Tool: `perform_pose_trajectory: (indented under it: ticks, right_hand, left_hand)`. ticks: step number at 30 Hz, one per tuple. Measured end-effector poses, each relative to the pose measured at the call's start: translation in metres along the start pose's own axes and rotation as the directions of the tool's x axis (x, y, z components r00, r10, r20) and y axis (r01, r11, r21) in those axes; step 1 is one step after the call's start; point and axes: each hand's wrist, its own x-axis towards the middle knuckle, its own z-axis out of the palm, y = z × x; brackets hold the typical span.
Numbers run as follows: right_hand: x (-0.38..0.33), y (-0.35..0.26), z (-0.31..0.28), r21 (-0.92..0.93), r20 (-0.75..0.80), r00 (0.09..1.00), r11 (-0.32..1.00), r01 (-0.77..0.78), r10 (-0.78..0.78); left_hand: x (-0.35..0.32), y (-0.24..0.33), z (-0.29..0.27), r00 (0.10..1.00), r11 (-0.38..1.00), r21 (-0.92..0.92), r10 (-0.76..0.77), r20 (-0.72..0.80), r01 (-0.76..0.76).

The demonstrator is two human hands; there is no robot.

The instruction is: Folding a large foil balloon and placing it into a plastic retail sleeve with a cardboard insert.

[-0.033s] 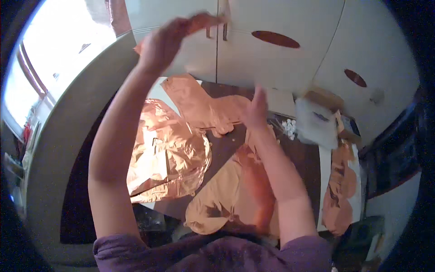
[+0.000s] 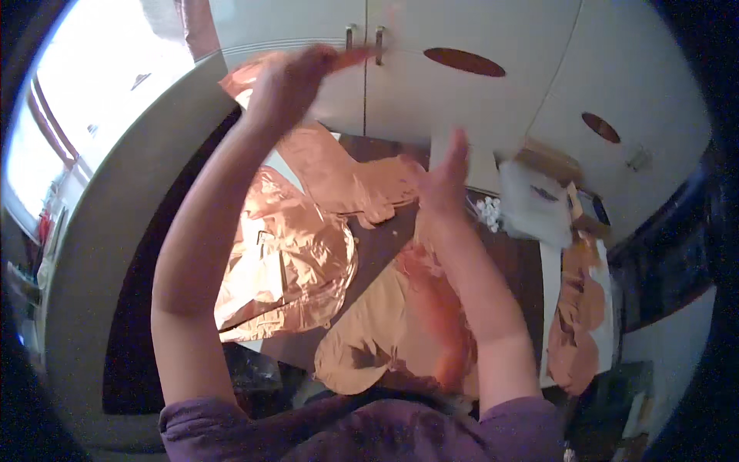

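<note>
2 cabinet handles (image 2: pixel 380 46), left hand (image 2: pixel 292 86), grip unclear, right hand (image 2: pixel 444 189) wide, forearms (image 2: pixel 196 231) partly hiding copper foil (image 2: pixel 327 173)

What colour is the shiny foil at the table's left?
The shiny foil is copper-gold, head view.

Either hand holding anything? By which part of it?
Left hand seems to hold a copper-coloured foil piece; blur hides which part. Right hand: blurred, cannot tell whether it holds anything.

The person wears a short-sleeved purple top (image 2: pixel 369 433).
</note>
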Motion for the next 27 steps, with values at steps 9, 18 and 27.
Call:
perform_pose_trajectory:
  ticks: [9,18,27]
  right_hand:
    - [-0.016,-0.049,-0.201,0.133,0.744,0.543,0.883,0.451,-0.39]
    - [-0.13,-0.047,-0.299,-0.081,0.685,0.696,0.927,0.366,-0.215]
    - [-0.172,-0.052,-0.306,-0.127,0.678,0.687,0.879,0.46,-0.262]
  left_hand:
    - [-0.081,0.215,-0.029,0.946,0.898,-0.425,0.035,0.322,0.111]
    - [-0.18,0.269,-0.075,0.773,0.782,-0.534,0.108,0.625,0.322]
    - [-0.2,0.278,-0.061,0.78,0.635,-0.662,0.145,0.609,0.399]
